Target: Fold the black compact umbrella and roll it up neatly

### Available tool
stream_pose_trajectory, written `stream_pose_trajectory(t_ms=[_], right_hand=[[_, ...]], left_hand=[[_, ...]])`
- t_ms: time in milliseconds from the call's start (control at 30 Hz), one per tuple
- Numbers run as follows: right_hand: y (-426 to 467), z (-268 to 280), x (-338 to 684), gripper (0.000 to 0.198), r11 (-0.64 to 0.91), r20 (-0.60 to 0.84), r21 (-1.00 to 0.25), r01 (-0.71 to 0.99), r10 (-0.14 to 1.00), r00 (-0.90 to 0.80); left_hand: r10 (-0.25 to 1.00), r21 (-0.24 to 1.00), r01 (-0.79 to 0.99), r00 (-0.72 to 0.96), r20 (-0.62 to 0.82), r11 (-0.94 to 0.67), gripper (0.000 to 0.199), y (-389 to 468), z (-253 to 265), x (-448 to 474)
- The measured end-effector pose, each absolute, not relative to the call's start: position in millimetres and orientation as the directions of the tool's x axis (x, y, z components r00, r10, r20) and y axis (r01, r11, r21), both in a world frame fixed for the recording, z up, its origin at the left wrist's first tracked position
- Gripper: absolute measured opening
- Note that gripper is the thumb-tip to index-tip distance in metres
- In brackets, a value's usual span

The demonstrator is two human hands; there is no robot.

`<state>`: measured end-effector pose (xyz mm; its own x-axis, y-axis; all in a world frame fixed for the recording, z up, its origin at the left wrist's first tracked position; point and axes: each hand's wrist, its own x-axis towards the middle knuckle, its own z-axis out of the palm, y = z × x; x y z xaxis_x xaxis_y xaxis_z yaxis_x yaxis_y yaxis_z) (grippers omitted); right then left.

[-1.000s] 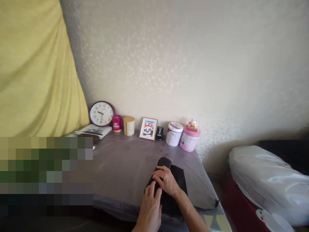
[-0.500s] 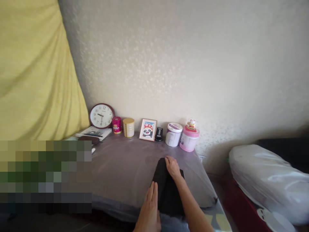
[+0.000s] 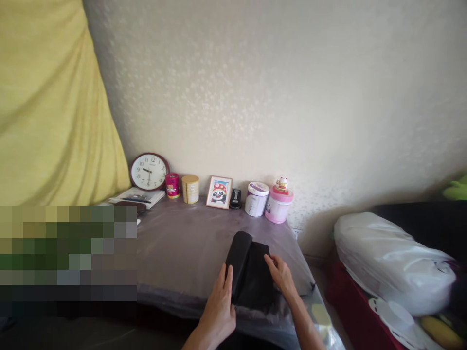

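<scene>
tabletop point(image 3: 175, 248), right grip point(image 3: 281, 273) now a pinch on black cloth's point(image 3: 256, 277) edge, left grip point(image 3: 220, 305) unclear

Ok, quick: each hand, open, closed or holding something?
Left hand: fingers extended along the black item's rolled side; can't tell whether it grips.
Right hand: fingers bent at its right edge; can't tell whether they pinch it.

Clock point(image 3: 155, 178), left end of table's point(image 3: 175, 243) far edge: hour numerals readable, incl. 12, 11, 10, 9, 8, 7; line under 12 too small. Pink tin point(image 3: 172, 186), white tub point(image 3: 256, 204), same edge: lettering illegible.
</scene>
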<state>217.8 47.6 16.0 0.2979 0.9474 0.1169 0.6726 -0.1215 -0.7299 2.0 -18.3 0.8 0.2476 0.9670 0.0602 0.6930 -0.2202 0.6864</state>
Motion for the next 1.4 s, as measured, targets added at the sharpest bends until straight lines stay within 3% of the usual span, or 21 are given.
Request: stream_pose_trajectory(t_ms=[167,367,567,833,1000,1133,1267,1400], right_hand=[[52.4,18.6,212.5,0.029,-0.086,0.131,-0.763,0.640,0.950,0.284],[58.2,45.4,183.1,0.029,0.005,0.033,-0.968,0.250,0.994,0.107],[82.0,49.0,136.3,0.030,-0.056,-0.054,-0.998,0.026,0.997,0.063],[104.1,24.9,116.2,0.030,-0.110,-0.062,-0.941,0.321,0.986,0.155],[111.0,12.6,114.8,0.037,-0.067,-0.033,-0.876,0.478,0.996,0.079],[105.8,18.0,110.5,0.030,0.004,-0.011,-0.848,0.529,1.000,-0.025],[95.1,32.8,104.5,0.018,0.071,-0.004,-0.824,0.562,0.991,-0.131],[89.1,39.1,103.0,0.019,0.155,0.025,-0.756,0.636,0.978,-0.208]], left_hand=[[0.970,0.662,0.724,0.243,0.020,-0.195,0.090,-18.3,3.7,2.9],[0.975,0.625,0.761,0.223,0.001,-0.174,0.092,-19.3,3.6,7.4],[0.975,0.605,0.777,0.223,-0.008,-0.173,0.092,-18.8,3.8,8.6],[0.977,0.596,0.781,0.213,0.024,-0.185,0.080,-14.5,-0.5,5.9],[0.975,0.572,0.792,0.211,0.072,-0.214,0.077,-15.5,-12.9,-2.2],[0.958,0.544,0.794,0.172,0.228,-0.272,0.065,-22.0,-26.8,-13.2],[0.890,0.432,0.847,0.098,0.446,-0.309,0.044,-25.6,-18.1,-14.1],[0.855,0.365,0.842,0.193,0.481,-0.396,0.041,-18.2,-0.4,-2.5]])
